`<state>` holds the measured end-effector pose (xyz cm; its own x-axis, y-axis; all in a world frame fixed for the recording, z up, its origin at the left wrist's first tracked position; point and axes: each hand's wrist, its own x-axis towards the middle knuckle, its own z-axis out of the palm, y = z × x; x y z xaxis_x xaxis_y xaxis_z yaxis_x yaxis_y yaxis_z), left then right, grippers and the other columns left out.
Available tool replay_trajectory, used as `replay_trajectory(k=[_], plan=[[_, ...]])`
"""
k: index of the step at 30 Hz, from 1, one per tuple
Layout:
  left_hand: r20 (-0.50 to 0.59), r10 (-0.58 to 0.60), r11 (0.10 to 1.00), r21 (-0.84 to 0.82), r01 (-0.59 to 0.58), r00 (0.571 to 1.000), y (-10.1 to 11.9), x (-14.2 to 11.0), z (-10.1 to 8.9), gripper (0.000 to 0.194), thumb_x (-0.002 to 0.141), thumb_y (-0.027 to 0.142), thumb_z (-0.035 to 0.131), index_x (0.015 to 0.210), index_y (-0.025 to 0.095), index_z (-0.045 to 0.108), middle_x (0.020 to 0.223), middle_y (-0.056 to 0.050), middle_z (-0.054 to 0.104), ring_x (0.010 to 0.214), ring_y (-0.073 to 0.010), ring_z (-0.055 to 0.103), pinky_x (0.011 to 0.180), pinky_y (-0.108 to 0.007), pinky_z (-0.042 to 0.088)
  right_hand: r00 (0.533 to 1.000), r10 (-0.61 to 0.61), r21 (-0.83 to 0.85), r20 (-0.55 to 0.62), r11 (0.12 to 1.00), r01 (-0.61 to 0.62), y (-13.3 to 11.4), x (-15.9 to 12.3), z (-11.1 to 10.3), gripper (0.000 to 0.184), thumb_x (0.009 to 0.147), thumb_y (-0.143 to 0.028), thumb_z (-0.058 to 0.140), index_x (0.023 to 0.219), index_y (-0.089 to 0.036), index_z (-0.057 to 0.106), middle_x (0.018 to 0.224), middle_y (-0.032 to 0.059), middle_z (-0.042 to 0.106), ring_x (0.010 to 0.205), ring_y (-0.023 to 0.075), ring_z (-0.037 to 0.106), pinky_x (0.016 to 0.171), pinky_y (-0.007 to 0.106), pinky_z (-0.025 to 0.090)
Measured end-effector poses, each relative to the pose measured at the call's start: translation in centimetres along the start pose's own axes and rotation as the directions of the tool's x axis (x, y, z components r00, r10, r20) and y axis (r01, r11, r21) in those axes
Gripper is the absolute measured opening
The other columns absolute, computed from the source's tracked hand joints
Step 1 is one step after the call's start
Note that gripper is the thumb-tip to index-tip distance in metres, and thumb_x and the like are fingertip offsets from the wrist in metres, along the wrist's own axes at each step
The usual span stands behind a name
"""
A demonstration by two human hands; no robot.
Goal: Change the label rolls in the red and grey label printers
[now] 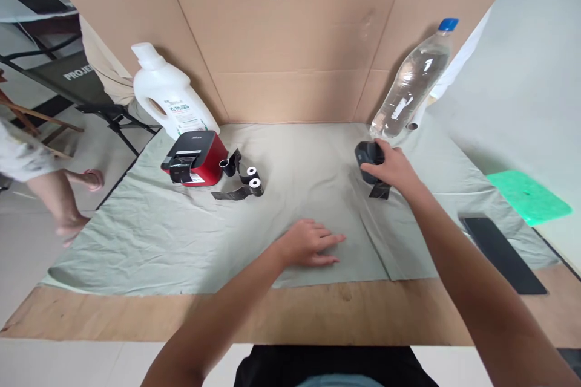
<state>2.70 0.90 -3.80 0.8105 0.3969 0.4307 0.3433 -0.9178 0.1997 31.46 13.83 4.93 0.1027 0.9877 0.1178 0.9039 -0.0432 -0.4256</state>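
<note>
My right hand (394,163) grips a small black device (364,156) at the right side of the cloth, thumb and fingers around it. From its near side a short black strip (380,191) sticks out. My left hand (311,243) rests on the grey-green cloth (318,193) near the front, fingers stretched out and nothing in them. Left of centre stands a red and black label printer (206,160) with a black strip at its front. Beside it lie small rolls (256,186) with black strips unwound, and a small black cylinder (226,167).
A cardboard panel (290,42) closes off the back. Against it lean a white jug (163,91) and a clear water bottle (411,87). To the right lie a black flat slab (503,254) and a green sheet (529,196). A person's leg (52,202) shows at far left.
</note>
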Motion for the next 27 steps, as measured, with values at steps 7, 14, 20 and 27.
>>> replay_trajectory(k=[7,14,20,27], plan=[[0.042,-0.048,0.999,0.002,0.048,0.998,0.0,-0.1,0.4,0.047,0.102,0.054,0.055,0.131,0.02,0.068,0.082,-0.004,0.074,0.072,-0.0158,0.067,0.061,-0.029,0.045,0.995,0.095,-0.147,0.041,0.985,-0.088,6.3,5.2,-0.3,0.093,0.078,-0.062,0.074,0.157,-0.023,0.048,0.127,0.019,0.061,0.117,0.0413,0.062,0.098,0.051,0.051],[0.018,-0.061,0.998,-0.025,0.062,0.998,-0.1,-0.2,0.4,0.044,0.102,0.052,0.055,0.129,0.021,0.07,0.081,-0.003,0.074,0.072,-0.0154,0.068,0.06,-0.029,0.046,0.987,0.139,-0.185,0.078,0.975,-0.123,7.4,3.8,-0.3,0.09,0.08,-0.062,0.07,0.159,-0.028,0.045,0.129,0.0181,0.06,0.115,0.0392,0.063,0.098,0.05,0.051],[0.024,-0.064,0.997,-0.034,0.065,0.998,0.0,-0.1,0.8,0.043,0.101,0.051,0.055,0.127,0.021,0.071,0.08,-0.004,0.074,0.07,-0.0153,0.066,0.06,-0.028,0.045,0.981,0.166,-0.185,0.097,0.972,-0.146,7.4,2.4,-0.6,0.09,0.08,-0.061,0.069,0.161,-0.031,0.042,0.134,0.0184,0.057,0.119,0.041,0.063,0.097,0.052,0.052],[-0.418,-0.104,0.979,0.118,0.168,0.902,-2.0,-1.7,-5.3,0.019,0.1,0.032,0.059,0.106,0.023,0.075,0.072,-0.001,0.07,0.068,-0.0158,0.063,0.063,-0.031,0.044,0.996,0.016,-0.276,-0.091,0.96,-0.041,3.5,1.1,-0.7,0.088,0.081,-0.061,0.068,0.155,-0.017,0.05,0.148,0.0344,0.049,0.131,0.0635,0.046,0.099,0.077,0.037]])
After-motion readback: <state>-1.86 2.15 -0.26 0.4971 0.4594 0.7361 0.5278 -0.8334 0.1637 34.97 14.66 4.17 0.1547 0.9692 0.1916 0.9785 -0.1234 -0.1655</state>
